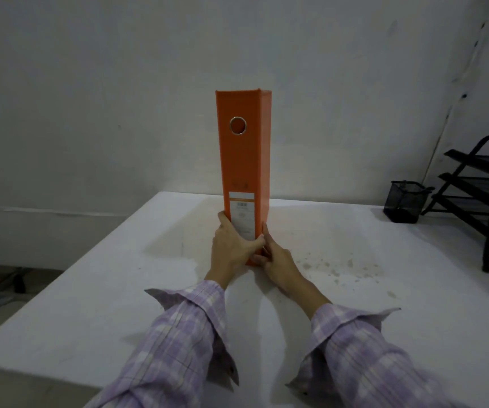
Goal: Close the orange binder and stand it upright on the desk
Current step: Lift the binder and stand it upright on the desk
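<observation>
We see the orange binder standing upright on the white desk, closed, its spine turned toward us. The spine carries a metal-rimmed finger hole near the top and a white label lower down. The binder sits near the middle of the desk, its foot resting on the surface.

Both hands grip the bottom of the binder. The left hand wraps the left edge, thumb running up the spine's side and fingers curled across the lower spine. The right hand presses against the right edge, its fingers closed on the base corner, touching the left hand's fingertips. Both are clamped on the binder, one at each side.

The sleeves are a lilac plaid with loose unbuttoned cuffs.

Well apart to the right, a black mesh pen cup stands on the desk, just beside a black tiered paper tray. Small scuffs and specks mark the desk surface to the right of the hands. A pale wall rises behind.
</observation>
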